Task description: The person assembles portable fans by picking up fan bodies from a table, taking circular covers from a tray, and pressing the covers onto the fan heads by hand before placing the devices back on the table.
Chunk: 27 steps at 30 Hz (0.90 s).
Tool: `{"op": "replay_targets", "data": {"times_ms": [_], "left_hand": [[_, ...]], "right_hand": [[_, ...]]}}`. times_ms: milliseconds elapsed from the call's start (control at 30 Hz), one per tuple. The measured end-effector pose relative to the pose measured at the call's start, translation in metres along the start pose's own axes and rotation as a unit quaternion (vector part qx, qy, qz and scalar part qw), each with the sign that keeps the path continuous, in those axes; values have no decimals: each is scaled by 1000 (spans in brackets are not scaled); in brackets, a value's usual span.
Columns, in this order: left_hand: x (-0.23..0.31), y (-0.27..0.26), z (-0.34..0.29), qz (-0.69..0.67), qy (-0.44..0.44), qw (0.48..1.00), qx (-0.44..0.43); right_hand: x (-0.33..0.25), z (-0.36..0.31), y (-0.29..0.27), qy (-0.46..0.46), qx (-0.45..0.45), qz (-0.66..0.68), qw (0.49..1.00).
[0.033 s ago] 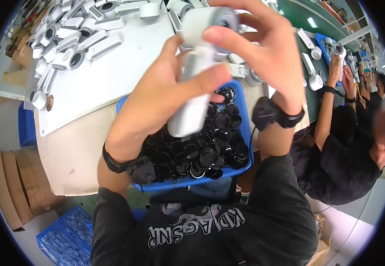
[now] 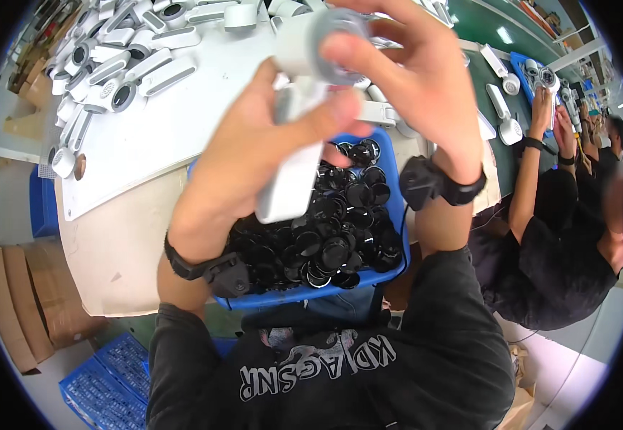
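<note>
My left hand (image 2: 254, 150) is wrapped around the handle of a white hair-dryer-shaped device (image 2: 290, 186), holding it up over a blue bin (image 2: 311, 295). My right hand (image 2: 411, 79) grips the device's round grey head end (image 2: 326, 29) with its fingertips. The bin below is filled with several black round caps (image 2: 333, 244). Both wrists wear black bands with small black units.
Several more white devices (image 2: 118, 64) lie on the white table (image 2: 146, 136) at the upper left. A co-worker in dark clothes (image 2: 548, 236) handles white parts at the green bench on the right. Cardboard boxes (image 2: 17, 294) and blue crates (image 2: 103, 387) stand on the floor at the lower left.
</note>
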<state>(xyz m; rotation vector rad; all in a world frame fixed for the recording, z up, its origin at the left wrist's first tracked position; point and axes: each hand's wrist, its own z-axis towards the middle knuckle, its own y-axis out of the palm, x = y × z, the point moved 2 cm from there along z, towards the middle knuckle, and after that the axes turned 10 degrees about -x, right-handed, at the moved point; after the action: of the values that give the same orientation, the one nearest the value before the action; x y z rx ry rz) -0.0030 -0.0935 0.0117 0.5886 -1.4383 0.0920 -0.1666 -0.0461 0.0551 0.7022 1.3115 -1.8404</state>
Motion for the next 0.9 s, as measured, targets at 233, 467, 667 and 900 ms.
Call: {"op": "replay_targets", "data": {"times_ms": [233,467,667,900], "left_hand": [[27,-54,-13,-91,178,969,143],[40,-55,-24,-110,202,961,151],[40,-56,-28,-102,199,967,120],[44,-54,-30,-84,210,964,138]], "right_hand": [[61,-10,38,68,-259,-257,928],[87,-7,69,62,-302,-381,872],[87,-6,77,133,-325,-394,849],[95,-13,78,117,-321,-392,854]]}}
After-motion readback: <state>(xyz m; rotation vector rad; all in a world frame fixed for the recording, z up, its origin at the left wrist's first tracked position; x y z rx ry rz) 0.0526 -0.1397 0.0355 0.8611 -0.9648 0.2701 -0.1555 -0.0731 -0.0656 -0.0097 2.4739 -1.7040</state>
